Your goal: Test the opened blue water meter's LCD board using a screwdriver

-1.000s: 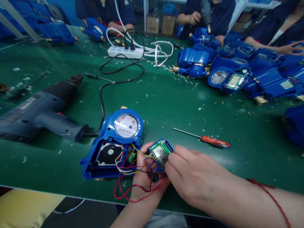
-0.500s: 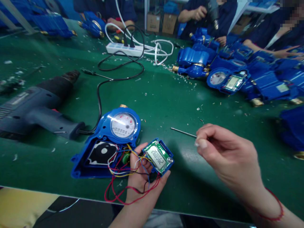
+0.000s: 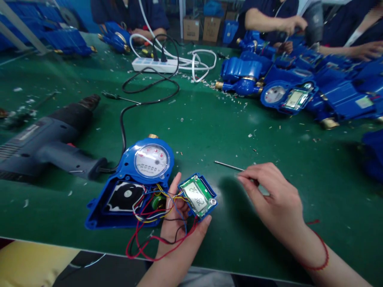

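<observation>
My left hand [image 3: 179, 227] is closed around a small blue-framed LCD circuit board [image 3: 199, 195], its digits facing up. Red, black, yellow, white and blue wires [image 3: 149, 218] run from the board into the open housing of a blue water meter [image 3: 119, 179] on the left. That meter has a round dial [image 3: 152, 160] and a black-and-white part inside the housing. To the right, my right hand [image 3: 271, 195] pinches a screwdriver [image 3: 229, 165] whose metal shaft points left, away from the board. Its handle is hidden in the fingers.
A grey heat gun [image 3: 56, 139] lies at left, its black cord running toward a white power strip [image 3: 155, 65]. Another screwdriver [image 3: 119, 97] lies by the cord. Several blue meters [image 3: 287, 91] crowd the right. Co-workers [image 3: 269, 24] sit opposite, one holding a heat gun.
My right hand has dropped slightly and turned, still pinching the screwdriver. The board in my left hand has tilted a little. Across the table, a co-worker's heat gun has moved right.
</observation>
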`<state>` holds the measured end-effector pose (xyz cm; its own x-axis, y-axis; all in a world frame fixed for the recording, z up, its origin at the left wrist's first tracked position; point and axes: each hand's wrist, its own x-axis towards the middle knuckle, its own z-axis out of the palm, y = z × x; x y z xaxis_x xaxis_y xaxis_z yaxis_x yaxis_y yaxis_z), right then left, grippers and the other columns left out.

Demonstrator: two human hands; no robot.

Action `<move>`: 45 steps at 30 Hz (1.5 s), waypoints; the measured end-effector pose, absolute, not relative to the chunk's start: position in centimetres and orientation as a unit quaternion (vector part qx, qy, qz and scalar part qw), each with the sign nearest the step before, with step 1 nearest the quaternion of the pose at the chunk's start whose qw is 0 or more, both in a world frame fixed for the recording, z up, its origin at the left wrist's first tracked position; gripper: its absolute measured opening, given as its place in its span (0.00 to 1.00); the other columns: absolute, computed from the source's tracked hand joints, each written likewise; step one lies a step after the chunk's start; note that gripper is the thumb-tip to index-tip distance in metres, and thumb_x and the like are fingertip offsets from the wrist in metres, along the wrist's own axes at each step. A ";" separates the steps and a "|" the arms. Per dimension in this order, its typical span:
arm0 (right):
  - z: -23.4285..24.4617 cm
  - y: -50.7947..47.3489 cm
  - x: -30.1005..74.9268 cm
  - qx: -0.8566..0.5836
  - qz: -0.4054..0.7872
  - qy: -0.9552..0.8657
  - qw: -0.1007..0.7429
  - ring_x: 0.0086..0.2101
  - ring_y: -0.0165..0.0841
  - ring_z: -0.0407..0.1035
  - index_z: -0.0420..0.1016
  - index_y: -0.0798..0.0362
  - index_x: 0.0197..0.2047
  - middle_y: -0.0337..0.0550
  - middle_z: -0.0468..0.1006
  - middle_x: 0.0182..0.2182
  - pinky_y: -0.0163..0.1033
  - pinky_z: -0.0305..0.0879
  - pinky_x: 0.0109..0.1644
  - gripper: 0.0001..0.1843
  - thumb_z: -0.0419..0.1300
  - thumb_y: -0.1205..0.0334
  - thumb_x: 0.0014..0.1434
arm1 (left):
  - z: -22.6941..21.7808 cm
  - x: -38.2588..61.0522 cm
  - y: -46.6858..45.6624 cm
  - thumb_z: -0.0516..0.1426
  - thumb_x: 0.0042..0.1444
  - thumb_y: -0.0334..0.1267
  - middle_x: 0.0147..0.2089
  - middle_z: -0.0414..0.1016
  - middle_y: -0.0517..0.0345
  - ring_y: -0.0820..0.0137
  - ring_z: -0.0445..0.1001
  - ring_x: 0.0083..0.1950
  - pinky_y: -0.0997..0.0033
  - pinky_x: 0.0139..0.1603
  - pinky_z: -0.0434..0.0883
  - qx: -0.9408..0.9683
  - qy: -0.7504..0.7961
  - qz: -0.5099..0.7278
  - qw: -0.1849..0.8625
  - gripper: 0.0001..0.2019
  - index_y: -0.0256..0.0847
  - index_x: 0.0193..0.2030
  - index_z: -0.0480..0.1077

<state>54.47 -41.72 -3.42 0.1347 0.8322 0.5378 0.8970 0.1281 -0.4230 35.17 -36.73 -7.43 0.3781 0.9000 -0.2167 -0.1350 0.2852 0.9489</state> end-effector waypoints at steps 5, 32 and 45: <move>-4.6 -42.2 53.8 -0.655 0.080 -0.649 0.379 0.45 0.30 0.65 0.72 0.58 0.47 0.47 0.72 0.42 0.35 0.62 0.50 0.12 0.50 0.76 0.65 | -7.4 34.9 -36.7 0.68 0.44 0.28 0.44 0.77 0.60 0.65 0.79 0.41 0.67 0.43 0.79 0.478 0.405 0.366 0.688 0.43 0.56 0.65 0.56; -5.5 -42.0 53.1 -0.567 0.328 -0.672 0.347 0.61 0.34 0.56 0.54 0.47 0.67 0.44 0.62 0.62 0.41 0.56 0.65 0.36 0.65 0.57 0.60 | -5.8 34.5 -36.8 0.63 0.52 0.21 0.55 0.76 0.66 0.71 0.76 0.53 0.78 0.52 0.74 0.395 0.286 0.323 0.811 0.41 0.67 0.64 0.56; -5.5 -41.8 52.9 -0.573 0.323 -0.666 0.351 0.61 0.35 0.57 0.55 0.47 0.66 0.45 0.63 0.62 0.44 0.58 0.65 0.36 0.65 0.58 0.59 | -6.3 34.7 -36.7 0.64 0.48 0.20 0.53 0.77 0.62 0.68 0.77 0.53 0.74 0.52 0.75 0.393 0.291 0.332 0.806 0.41 0.62 0.63 0.59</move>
